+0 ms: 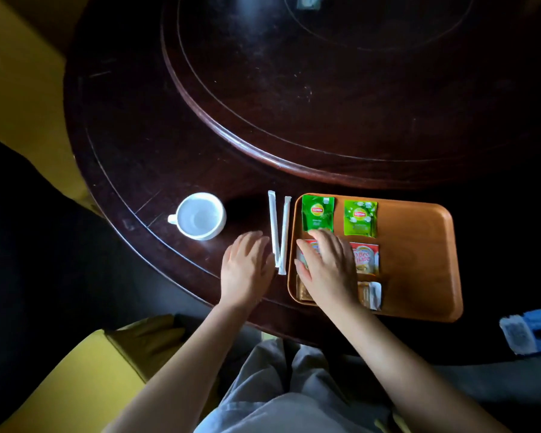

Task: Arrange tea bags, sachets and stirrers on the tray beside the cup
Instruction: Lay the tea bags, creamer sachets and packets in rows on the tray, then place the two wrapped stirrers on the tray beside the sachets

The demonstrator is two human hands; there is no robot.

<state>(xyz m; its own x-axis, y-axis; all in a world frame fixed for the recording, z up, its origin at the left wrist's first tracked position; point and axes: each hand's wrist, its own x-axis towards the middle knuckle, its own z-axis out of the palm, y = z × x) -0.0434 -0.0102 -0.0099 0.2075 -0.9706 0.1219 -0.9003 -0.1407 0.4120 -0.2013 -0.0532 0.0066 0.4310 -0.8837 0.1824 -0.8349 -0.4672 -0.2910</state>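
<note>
An orange tray (419, 260) lies on the dark table. Two green tea bags (317, 213) (360, 218) sit side by side along its far edge. Below them lie creamer sachets (365, 258), one partly under my right hand (327, 268), which rests flat on the tray with fingers spread. Brown and white sachets (370, 293) lie at the tray's near edge. Two white wrapped stirrers (278, 231) lie on the table just left of the tray, meeting in a V. My left hand (247, 270) lies flat beside their near ends, empty. A white cup (199, 215) stands further left.
A raised round turntable (325, 89) fills the table's far part. Yellow chairs (75, 376) stand to the left and near left. A blue and white object (528, 335) lies at the right edge. My lap in grey cloth (278, 395) is below the table edge.
</note>
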